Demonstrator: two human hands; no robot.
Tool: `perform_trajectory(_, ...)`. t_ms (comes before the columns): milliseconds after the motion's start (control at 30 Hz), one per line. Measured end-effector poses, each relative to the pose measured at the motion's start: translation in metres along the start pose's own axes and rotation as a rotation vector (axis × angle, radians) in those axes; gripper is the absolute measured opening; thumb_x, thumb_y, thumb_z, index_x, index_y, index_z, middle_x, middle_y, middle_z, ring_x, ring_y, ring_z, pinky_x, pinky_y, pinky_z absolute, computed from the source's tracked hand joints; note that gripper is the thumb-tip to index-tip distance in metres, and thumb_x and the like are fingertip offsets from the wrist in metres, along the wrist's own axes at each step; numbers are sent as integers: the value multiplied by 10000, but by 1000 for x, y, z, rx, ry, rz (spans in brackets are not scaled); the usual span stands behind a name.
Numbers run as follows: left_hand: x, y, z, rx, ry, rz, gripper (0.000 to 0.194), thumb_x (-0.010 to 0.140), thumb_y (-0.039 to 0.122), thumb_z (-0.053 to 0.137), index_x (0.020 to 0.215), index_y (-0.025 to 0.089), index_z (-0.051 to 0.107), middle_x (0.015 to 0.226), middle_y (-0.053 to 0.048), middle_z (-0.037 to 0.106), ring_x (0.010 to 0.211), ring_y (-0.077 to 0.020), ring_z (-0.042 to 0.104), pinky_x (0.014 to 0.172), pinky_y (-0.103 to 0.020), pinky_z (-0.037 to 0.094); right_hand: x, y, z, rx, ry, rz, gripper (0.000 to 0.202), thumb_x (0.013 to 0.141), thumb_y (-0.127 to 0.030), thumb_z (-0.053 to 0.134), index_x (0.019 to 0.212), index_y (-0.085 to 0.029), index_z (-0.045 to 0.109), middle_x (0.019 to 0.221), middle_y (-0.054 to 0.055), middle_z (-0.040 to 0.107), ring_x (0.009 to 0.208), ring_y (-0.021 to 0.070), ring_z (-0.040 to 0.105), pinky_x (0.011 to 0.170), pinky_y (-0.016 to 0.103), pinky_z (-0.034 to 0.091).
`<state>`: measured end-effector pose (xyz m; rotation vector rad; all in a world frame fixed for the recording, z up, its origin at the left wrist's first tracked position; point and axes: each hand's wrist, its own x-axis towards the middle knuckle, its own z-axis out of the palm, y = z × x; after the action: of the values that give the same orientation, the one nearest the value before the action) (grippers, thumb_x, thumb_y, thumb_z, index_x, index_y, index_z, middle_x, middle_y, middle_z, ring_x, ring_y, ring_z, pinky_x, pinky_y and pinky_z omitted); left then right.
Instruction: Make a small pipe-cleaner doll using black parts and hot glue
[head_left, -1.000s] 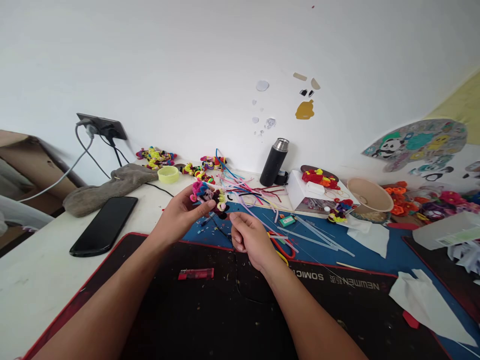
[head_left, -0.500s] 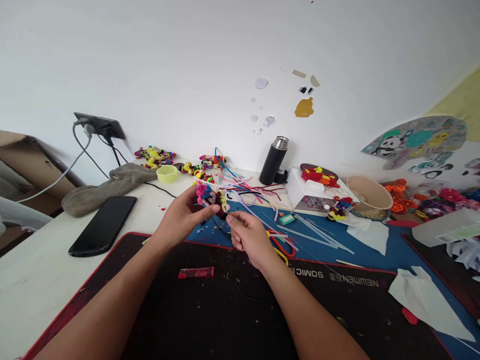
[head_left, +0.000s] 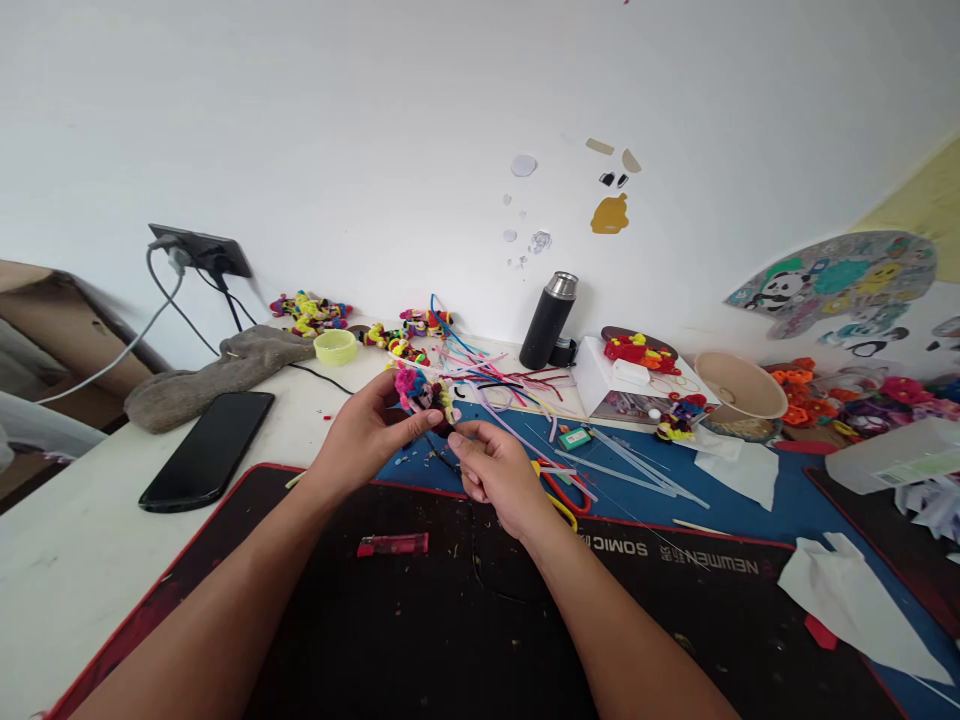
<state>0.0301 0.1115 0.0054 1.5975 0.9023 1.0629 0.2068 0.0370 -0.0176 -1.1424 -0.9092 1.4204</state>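
Note:
A small pipe-cleaner doll [head_left: 426,392], pink and blue at one end and yellow at the other, is held above the desk mat. My left hand [head_left: 375,420] is closed round its left side, thumb across the front. At the doll's lower right, my right hand [head_left: 491,465] has thumb and index finger pinched together against a dark part of it; what exactly lies between those fingertips is hidden. Scissors with red and yellow handles [head_left: 564,500] lie just right of my right hand. A red lighter [head_left: 392,544] rests on the black mat between my forearms.
Loose pipe cleaners [head_left: 495,375] lie behind my hands, near a black thermos [head_left: 549,322]. Clear glue sticks [head_left: 637,465] are on the blue mat. A phone [head_left: 210,450] and driftwood [head_left: 217,375] sit at left. Other fuzzy dolls [head_left: 311,312] line the wall; a white box [head_left: 600,380] stands right.
The right fingertips have shifted very slightly left along the doll, which has turned a little. Both hands keep their hold, and other things stay in place.

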Motion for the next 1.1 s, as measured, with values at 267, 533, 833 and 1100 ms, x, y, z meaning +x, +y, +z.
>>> perform_trajectory(267, -1, -2, 1, 84, 1, 28, 496, 755, 575, 857, 1014, 195, 672, 967, -67, 766, 897, -264, 721, 792, -353, 576, 2, 2, 1, -69, 39, -15, 405, 756, -511, 821, 914, -185, 641, 540, -117, 457, 374, 55, 352, 386, 227, 227)
perform_trajectory(533, -1, -2, 1, 142, -2, 41, 470, 771, 562, 845, 1003, 193, 670, 967, -59, 752, 870, -245, 696, 780, -342, 554, 3, 3, 0, -70, 52, -27, 382, 779, -509, 803, 906, -184, 647, 539, -115, 437, 383, 59, 333, 393, 234, 246)
perform_trajectory(833, -1, -4, 3, 116, 4, 25, 475, 769, 563, 847, 999, 197, 649, 916, -51, 746, 825, -241, 698, 721, -327, 554, 2, 4, 0, -23, 52, -17, 393, 812, -545, 787, 912, -198, 633, 525, -113, 422, 392, 67, 336, 392, 226, 231)
perform_trajectory(1100, -1, -2, 3, 97, 42, 26, 475, 771, 568, 844, 1013, 202, 661, 914, -56, 761, 815, -241, 709, 702, -321, 565, 2, 7, 1, -87, 23, -19, 409, 802, -561, 802, 908, -206, 629, 543, -107, 464, 382, 68, 372, 381, 225, 244)
